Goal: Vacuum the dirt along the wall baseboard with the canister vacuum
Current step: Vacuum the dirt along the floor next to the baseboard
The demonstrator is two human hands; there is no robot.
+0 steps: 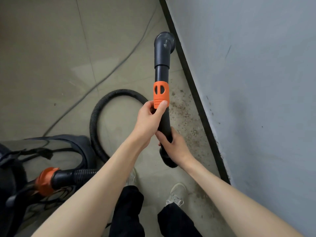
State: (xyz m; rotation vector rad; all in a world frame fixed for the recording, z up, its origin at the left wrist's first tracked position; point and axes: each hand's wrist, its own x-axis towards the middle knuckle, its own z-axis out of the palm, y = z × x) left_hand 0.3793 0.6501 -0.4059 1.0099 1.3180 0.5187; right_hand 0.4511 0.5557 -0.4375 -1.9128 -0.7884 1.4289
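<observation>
A dark vacuum wand (162,57) with an orange collar (161,94) points away from me along the black baseboard (191,82). Its round nozzle head (165,41) sits on the floor right against the baseboard. My left hand (150,120) grips the wand just below the orange collar, thumb on the collar. My right hand (172,146) grips the wand's lower curved end. Brown dirt (183,115) is scattered on the floor beside the baseboard, between the nozzle and my feet. The canister vacuum (34,168) stands at lower left, its ribbed hose (95,120) looping over the floor.
A grey wall (256,82) rises on the right. A thin grey power cord (106,77) runs diagonally across the tiled floor (51,48). My feet in pale shoes (177,194) stand near the dirt strip.
</observation>
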